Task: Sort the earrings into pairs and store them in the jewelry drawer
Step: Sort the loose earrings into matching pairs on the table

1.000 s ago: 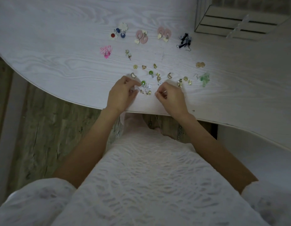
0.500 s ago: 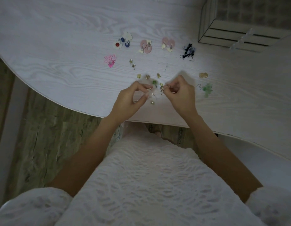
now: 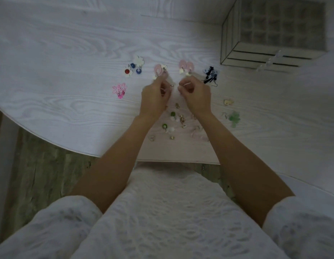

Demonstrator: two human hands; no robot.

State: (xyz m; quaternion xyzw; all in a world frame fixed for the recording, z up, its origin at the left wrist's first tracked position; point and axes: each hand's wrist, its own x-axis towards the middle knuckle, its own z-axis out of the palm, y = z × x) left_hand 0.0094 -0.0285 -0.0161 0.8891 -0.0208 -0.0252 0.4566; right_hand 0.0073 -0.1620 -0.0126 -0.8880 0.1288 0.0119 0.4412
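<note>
I see my left hand (image 3: 156, 94) and right hand (image 3: 196, 94) raised side by side over the desk (image 3: 69, 71), fingers curled – each pinches a small earring, too tiny to name. Loose earrings (image 3: 178, 118) lie on the desk under my wrists; sorted pairs (image 3: 173, 69) sit in a row just beyond the fingertips. The jewelry drawer box (image 3: 265, 57) stands far right.

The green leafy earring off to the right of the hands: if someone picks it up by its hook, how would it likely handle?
The green earring looks like a loose cluster of small translucent pieces on a thin wire hook, so it would probably dangle and swing rather than stay stiff. It seems small and likely light. It lies flat on the table, so rolling seems unlikely, though the hook could snag.
</note>
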